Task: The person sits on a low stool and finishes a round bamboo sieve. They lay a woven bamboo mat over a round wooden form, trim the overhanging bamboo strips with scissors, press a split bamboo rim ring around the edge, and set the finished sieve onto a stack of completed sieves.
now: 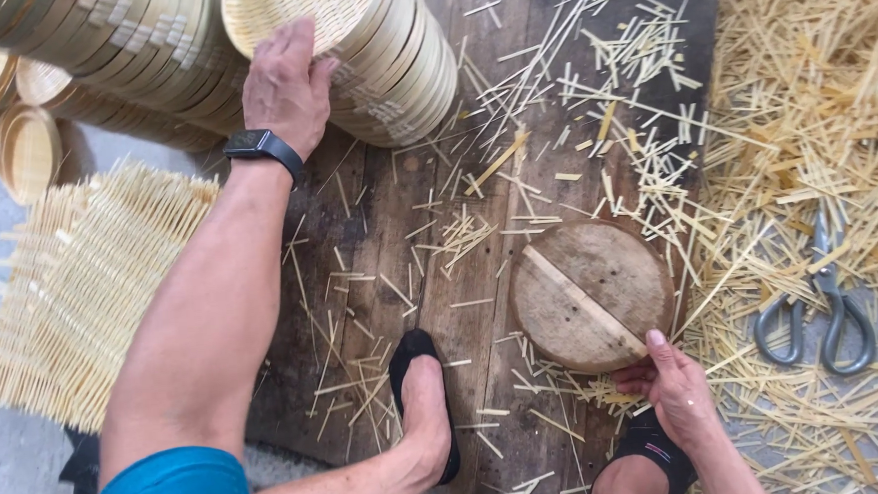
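My left hand (285,85) reaches up and rests on the rim of a stack of round woven bamboo trays (389,49) lying on its side; a dark watch is on that wrist. My right hand (672,385) sits low at the near edge of a round wooden block (586,289), fingertips touching its rim and some thin bamboo strips under it. Whether those fingers pinch any strip is unclear. My feet in black slippers (422,398) rest on the dark wooden board (399,249).
Grey scissors (818,307) lie in a heap of bamboo offcuts (812,107) at right. A flat woven bamboo mat (91,285) lies at left. More tray stacks (108,54) fill the upper left. Loose splints litter the board.
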